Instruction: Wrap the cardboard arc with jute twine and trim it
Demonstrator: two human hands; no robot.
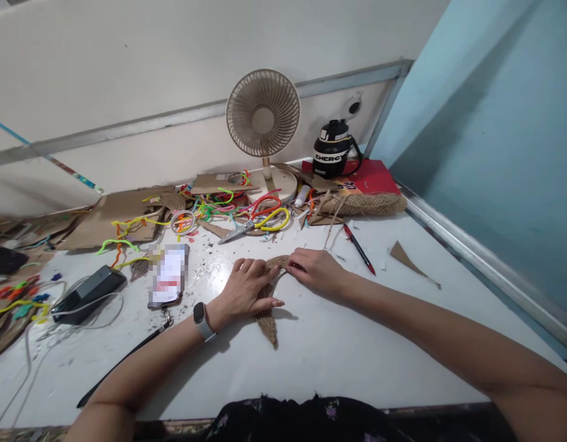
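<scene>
A curved, pointed piece covered in brown twine (267,328) lies on the white table, partly hidden beneath my left hand (249,285). That hand presses and holds it down, fingers bent over its upper part and thumb stretched to the right. At the piece's upper right end, my right hand (313,270) is closed in a pinch on the twine, fingertips partly hidden. A loose strand of twine (329,236) runs from behind this hand up towards a twine roll (370,204). A red-and-black pen (359,248) lies just beyond the right hand.
Scissors (260,221) with red and yellow handles lie among coloured pipe cleaners and cardboard (121,212). Behind stand a fan (263,120) and a black jug (330,153). Leftward are a phone (169,276) and a dark box-shaped device (89,293) with a cable. A cardboard scrap (412,263) lies right.
</scene>
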